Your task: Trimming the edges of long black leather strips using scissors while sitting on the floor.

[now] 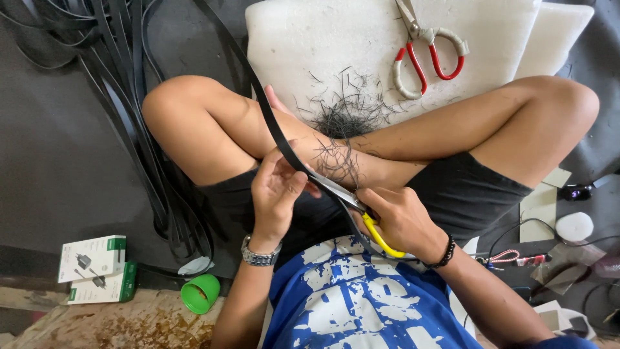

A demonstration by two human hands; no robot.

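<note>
I sit cross-legged on the floor. My left hand [276,190] pinches a long black flat strap [271,119] that runs up and away over my knee. My right hand [402,220] grips yellow-handled scissors [361,213], whose blades meet the strap's edge right beside my left fingers. Thin black trimmings [341,119] lie scattered over my shin and on the white foam pad [310,45] in front of me. A second pair of scissors with red and white handles [426,55] lies on that pad.
A heap of black straps [123,84] lies at the left on the dark floor. A green cup [200,293] and two small white-and-green boxes [97,268] sit near my left elbow. Cables, a white round object [574,226] and small clutter lie at the right.
</note>
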